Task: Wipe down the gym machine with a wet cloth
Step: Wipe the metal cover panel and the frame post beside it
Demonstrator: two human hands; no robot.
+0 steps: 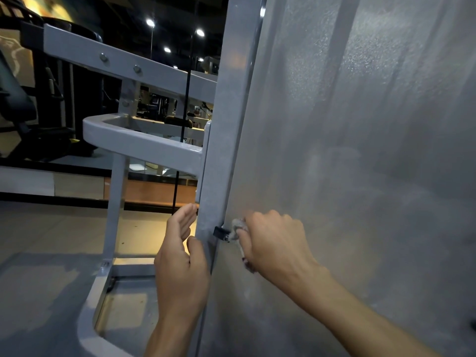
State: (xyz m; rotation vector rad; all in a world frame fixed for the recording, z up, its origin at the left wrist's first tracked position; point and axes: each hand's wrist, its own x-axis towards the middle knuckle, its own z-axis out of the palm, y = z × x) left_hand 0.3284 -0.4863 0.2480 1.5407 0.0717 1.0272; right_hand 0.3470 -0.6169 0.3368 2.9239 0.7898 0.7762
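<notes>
Grey cloth (238, 228), bunched and mostly buried in your right hand (273, 243), meets the frosted shroud panel (360, 150) of the gym machine just beside a small black clip (221, 232) on the panel's edge. Your fingers curl round the cloth and press it to the panel. Your left hand (180, 264) braces the silver upright post (221, 150), thumb on the near face, fingers reaching loosely round the far edge.

To do this pass well, judging from the streaks and speckled haze higher on the panel, work the cloth in overlapping strokes, ease it round the clip rather than over it, and hold the post steady so the panel does not flex.

Beyond your hands, a rounded silver frame arm (144, 143) joins the post, with a bolted crossbeam (121, 64) above it and a thin black cable (184, 119) running down between. Ceiling lights and dim gym equipment sit far behind.

How wet the cloth is cannot be judged. Most of it is hidden under your fingers, the panel runs out of view on the right, and whatever lies behind the frosted panel is too blurred to name.
</notes>
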